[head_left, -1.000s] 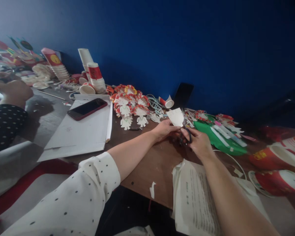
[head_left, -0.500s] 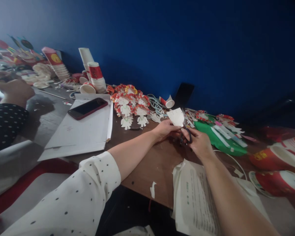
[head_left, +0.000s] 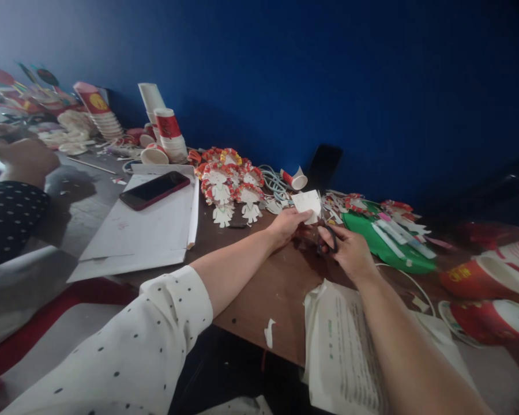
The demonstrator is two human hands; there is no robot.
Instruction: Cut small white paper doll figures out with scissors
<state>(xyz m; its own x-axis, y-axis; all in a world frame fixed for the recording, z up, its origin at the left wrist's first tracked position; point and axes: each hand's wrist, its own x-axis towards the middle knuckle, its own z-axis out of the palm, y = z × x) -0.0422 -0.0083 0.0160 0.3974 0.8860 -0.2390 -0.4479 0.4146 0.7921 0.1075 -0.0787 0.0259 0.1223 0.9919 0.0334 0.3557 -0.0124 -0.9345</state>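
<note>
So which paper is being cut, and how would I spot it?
Find the brown table under the blue wall. Near its middle, the left hand pinches a small white paper piece beside the right hand with dark scissors. Unlike the red-trimmed paper dolls, it is plain and lifted.

blue wall (head_left: 328, 69) all along the back edge, brown table (head_left: 281, 288). Sleeve (head_left: 134, 351) is white with little black dots. Paper piece (head_left: 308, 203) is plain white, scissors (head_left: 326, 239) have black handles. Red phone (head_left: 154, 190) on a white sheet (head_left: 142, 230), green plate (head_left: 384, 245) toward the right edge, red-and-white cups (head_left: 169, 134) at the back.
</note>
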